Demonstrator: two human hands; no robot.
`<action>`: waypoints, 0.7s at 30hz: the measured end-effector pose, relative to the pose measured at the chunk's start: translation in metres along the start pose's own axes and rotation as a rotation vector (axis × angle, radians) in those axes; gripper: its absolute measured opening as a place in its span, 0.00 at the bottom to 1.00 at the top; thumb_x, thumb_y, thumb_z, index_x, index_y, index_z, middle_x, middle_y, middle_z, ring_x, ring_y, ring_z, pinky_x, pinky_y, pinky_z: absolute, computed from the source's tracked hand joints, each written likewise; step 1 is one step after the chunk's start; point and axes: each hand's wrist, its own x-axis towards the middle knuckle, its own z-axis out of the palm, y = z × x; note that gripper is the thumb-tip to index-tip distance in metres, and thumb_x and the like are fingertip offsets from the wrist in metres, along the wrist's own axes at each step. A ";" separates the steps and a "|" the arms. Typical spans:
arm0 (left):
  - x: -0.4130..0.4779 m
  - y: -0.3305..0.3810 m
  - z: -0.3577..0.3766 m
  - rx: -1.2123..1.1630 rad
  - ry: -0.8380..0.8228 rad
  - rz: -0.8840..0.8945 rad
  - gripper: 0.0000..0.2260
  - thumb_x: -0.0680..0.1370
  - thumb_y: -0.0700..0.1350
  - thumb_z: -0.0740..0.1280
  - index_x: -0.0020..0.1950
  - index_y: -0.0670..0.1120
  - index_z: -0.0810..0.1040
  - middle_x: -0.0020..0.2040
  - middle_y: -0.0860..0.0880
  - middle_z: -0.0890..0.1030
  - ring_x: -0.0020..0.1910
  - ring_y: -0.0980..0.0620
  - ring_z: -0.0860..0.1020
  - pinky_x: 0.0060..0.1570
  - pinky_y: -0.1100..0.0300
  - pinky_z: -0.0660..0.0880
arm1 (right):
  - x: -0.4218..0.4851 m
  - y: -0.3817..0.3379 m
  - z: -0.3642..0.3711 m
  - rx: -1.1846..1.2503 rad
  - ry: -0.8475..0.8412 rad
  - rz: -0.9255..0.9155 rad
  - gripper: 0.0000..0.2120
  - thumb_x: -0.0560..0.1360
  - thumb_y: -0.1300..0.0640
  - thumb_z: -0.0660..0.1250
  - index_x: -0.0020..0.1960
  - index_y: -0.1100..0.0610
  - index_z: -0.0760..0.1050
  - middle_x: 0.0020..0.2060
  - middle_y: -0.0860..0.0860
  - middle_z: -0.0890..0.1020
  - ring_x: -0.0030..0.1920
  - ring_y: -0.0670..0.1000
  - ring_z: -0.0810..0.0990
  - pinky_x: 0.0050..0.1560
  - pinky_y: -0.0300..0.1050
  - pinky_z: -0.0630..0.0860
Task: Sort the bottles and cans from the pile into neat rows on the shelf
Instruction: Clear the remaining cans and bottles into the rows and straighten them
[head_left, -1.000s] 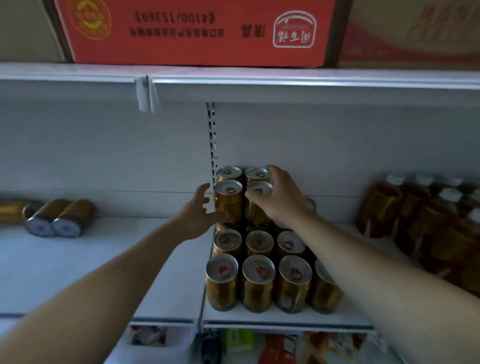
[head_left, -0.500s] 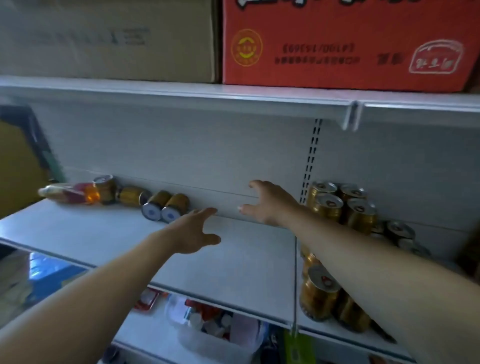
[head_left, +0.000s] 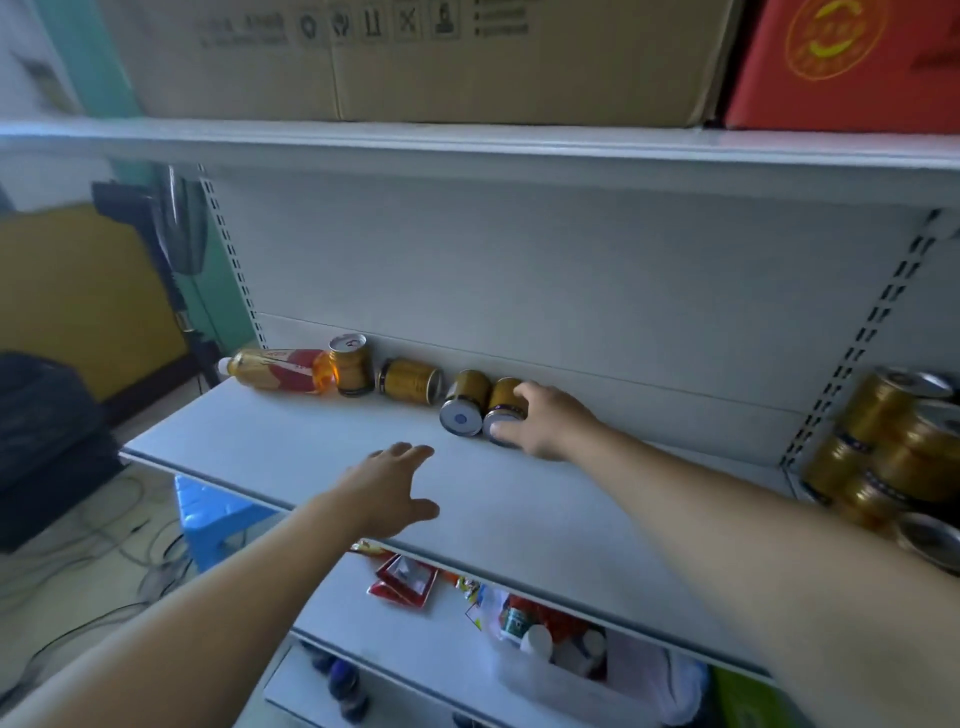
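Note:
On the white shelf (head_left: 322, 457), loose gold cans lie along the back wall. My right hand (head_left: 545, 421) grips the rightmost lying can (head_left: 503, 400), thumb across its end. Touching it on the left lies a second can (head_left: 465, 402). Farther left are a third lying can (head_left: 410, 381), an upright can (head_left: 350, 364) and a tea bottle (head_left: 278, 369) on its side. My left hand (head_left: 387, 491) hovers open over the shelf's front, holding nothing. Stacked gold cans (head_left: 893, 447) stand in rows at the right edge.
A brown carton (head_left: 415, 57) and a red carton (head_left: 841, 62) sit on the upper shelf. Snack packets and a plastic tub (head_left: 571, 654) fill the lower shelf. A blue stool (head_left: 213, 514) and cables lie on the floor at left.
My view has swung left from the stacked cans. My right hand left the stack, crossed the shelf and took hold of a lying can. My left hand moved left with it, staying open.

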 end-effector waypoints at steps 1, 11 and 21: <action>0.007 -0.003 0.001 -0.034 -0.004 0.000 0.34 0.75 0.57 0.66 0.77 0.51 0.55 0.75 0.50 0.60 0.70 0.45 0.64 0.67 0.50 0.65 | 0.007 -0.002 0.003 0.017 0.006 0.019 0.32 0.73 0.41 0.67 0.71 0.53 0.65 0.68 0.53 0.71 0.65 0.55 0.72 0.59 0.47 0.70; 0.115 -0.004 0.006 -0.422 0.059 -0.042 0.35 0.74 0.52 0.70 0.76 0.51 0.56 0.72 0.45 0.63 0.67 0.44 0.67 0.55 0.60 0.67 | 0.095 0.018 0.035 0.199 0.029 0.265 0.36 0.71 0.39 0.69 0.71 0.58 0.64 0.67 0.57 0.72 0.64 0.57 0.73 0.55 0.45 0.69; 0.197 -0.004 0.006 -0.665 0.056 -0.227 0.25 0.76 0.59 0.64 0.64 0.41 0.69 0.49 0.44 0.78 0.45 0.47 0.77 0.41 0.57 0.74 | 0.123 0.023 0.065 0.534 0.141 0.373 0.35 0.69 0.40 0.72 0.67 0.58 0.65 0.61 0.56 0.76 0.59 0.58 0.76 0.51 0.44 0.70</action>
